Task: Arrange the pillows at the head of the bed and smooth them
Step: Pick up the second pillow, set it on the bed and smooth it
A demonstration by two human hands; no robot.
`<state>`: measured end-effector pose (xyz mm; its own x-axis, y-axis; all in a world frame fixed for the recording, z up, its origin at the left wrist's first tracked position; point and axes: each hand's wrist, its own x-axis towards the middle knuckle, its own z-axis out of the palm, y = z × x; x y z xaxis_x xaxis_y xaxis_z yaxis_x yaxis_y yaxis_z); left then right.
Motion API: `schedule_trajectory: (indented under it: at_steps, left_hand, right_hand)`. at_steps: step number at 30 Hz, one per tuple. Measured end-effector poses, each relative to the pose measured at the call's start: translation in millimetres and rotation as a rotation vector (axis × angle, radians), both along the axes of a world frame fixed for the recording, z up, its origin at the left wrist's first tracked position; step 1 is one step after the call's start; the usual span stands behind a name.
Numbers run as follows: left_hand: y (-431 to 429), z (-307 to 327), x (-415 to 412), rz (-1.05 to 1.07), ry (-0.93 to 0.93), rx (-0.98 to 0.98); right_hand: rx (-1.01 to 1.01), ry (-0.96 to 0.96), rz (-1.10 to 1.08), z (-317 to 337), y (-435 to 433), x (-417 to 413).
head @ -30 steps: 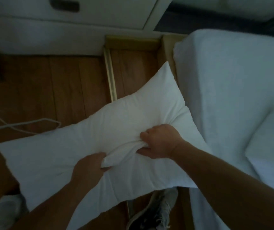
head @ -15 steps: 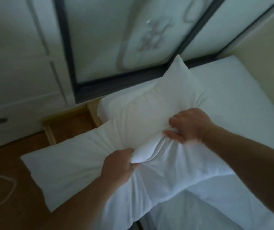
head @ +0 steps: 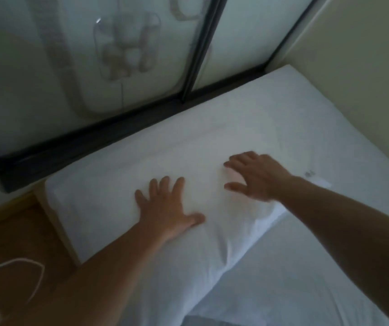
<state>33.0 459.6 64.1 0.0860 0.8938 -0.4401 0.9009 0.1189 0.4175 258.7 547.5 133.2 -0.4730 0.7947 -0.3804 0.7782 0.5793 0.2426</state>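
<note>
A white pillow (head: 188, 149) lies flat at the head of the bed (head: 306, 128), along the dark window frame. My left hand (head: 167, 208) rests palm down on its near left part, fingers spread. My right hand (head: 257, 176) lies palm down on its right part, fingers apart. Neither hand holds anything. A small label (head: 310, 174) shows on the white fabric just right of my right wrist. The pillow's near corner hangs toward me over the sheet.
A frosted sliding window with a dark frame (head: 94, 140) runs behind the bed. A beige wall (head: 365, 55) borders the bed on the right. A wooden floor (head: 12, 236) with a white cable (head: 24, 262) lies at the left.
Both hands held the pillow bunched in the air beside the bed. The pillow now lies on the bed's head end, and both hands have let go and lie flat on it.
</note>
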Motion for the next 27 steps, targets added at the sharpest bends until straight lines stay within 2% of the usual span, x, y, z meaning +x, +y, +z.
schedule_trajectory:
  at_steps: [3,6,9,12,16,19,22,27]
  left_hand:
    - [21.5,-15.7,0.2,0.042,-0.041,-0.052]
    - [29.5,-34.6,10.0,0.051,-0.041,-0.102]
    - [17.9,-54.8,21.6,0.018,0.057,-0.017]
    - [16.2,-60.3,34.4,-0.028,0.188,0.115]
    - [20.6,-49.3,32.9,-0.065,0.198,0.181]
    - [26.1,-23.0,26.3,0.02,0.143,0.239]
    - [36.9,24.5,30.1,0.154,-0.011,0.337]
    - [75.9,96.9,56.3,0.152,-0.215,0.372]
  right_hand:
    - [-0.135,0.054,-0.105,-33.2,10.8,5.1]
    - [-0.142,0.139,-0.3,-49.2,31.1,21.1]
    - [-0.164,0.122,-0.461,-71.2,39.8,32.4]
    - [-0.055,0.109,-0.534,-97.1,34.2,18.5]
    - [0.107,0.071,-0.544,-106.0,26.2,-12.6]
    - [0.242,0.201,-0.679,-75.8,26.5,-20.1]
    - [0.382,0.277,-0.683,-22.5,37.4,-16.8]
    - [0.505,0.311,-0.711,70.6,64.9,14.0]
